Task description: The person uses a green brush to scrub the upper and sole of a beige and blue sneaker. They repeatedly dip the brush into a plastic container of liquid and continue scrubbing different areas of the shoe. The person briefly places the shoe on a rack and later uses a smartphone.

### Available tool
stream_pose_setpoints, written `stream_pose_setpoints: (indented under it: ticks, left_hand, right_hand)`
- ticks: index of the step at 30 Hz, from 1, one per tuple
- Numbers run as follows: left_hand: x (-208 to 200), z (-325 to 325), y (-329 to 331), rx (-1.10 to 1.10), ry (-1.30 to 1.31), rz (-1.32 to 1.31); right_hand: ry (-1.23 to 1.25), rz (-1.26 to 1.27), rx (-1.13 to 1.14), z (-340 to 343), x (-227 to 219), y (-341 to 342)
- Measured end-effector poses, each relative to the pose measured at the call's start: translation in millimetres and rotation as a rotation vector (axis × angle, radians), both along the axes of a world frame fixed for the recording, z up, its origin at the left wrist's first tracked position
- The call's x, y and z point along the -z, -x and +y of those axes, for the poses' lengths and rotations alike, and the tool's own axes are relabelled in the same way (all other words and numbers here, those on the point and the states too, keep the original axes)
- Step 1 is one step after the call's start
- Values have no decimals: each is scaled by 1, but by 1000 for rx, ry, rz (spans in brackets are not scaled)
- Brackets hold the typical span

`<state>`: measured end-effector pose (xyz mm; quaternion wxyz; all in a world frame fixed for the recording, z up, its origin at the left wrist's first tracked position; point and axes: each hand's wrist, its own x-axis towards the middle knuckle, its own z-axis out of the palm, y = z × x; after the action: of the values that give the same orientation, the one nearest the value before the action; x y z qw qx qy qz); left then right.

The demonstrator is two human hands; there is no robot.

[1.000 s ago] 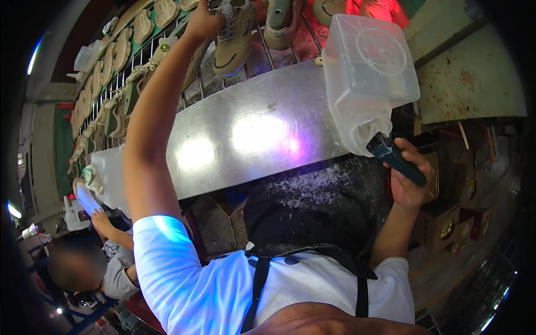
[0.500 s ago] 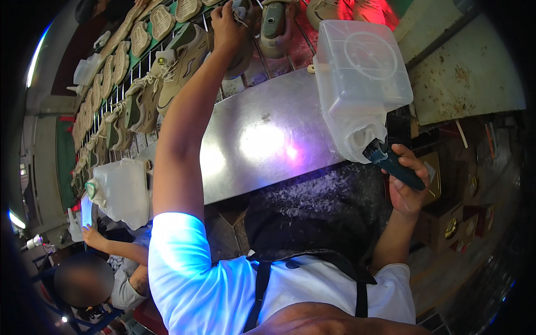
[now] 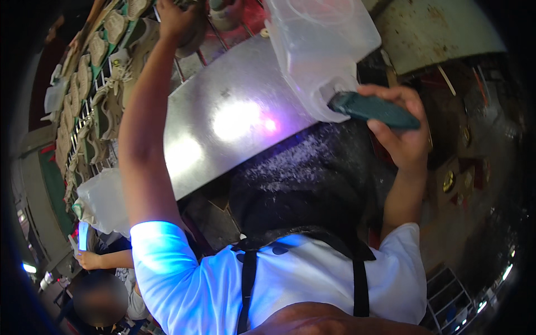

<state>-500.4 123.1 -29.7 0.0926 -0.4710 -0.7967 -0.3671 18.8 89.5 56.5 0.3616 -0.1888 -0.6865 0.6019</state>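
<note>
Up at the far edge, my left hand [image 3: 177, 20] is on a beige shoe [image 3: 194, 34] at the rack, its fingers curled on the upper part; the frame edge and the hand hide part of the shoe. My right hand [image 3: 410, 146] holds a dark green brush [image 3: 382, 110] by its handle, fingers wrapped round it. The brush's tip is at the opening of a translucent plastic jug [image 3: 329, 58], whose cut mouth faces me. Whether the bristles are wet or carry anything cannot be made out.
A shiny metal table [image 3: 218, 109] lies before me. Beige shoes and soles line the rack [image 3: 95, 92] at the far left. At the left stand another translucent jug [image 3: 106, 202] and a co-worker's hand [image 3: 89, 259]. Boxes [image 3: 463, 184] are low on the right.
The view has shifted, so the table and racks sit further left and up. The brush has turned more level, its tip still at the jug's mouth. My left hand stays at the shoe.
</note>
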Motion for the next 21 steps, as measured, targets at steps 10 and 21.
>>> stream_pose_setpoints:
  ticks: [10, 21]
  left_hand:
    - [-9, -62, -33, 147, -216, 70]
    - [17, -181, -165, 169, 56, 102]
  right_hand:
    - [-404, -352, -92, 16, -21, 31]
    - [-452, -188, 300, 28, 23, 21]
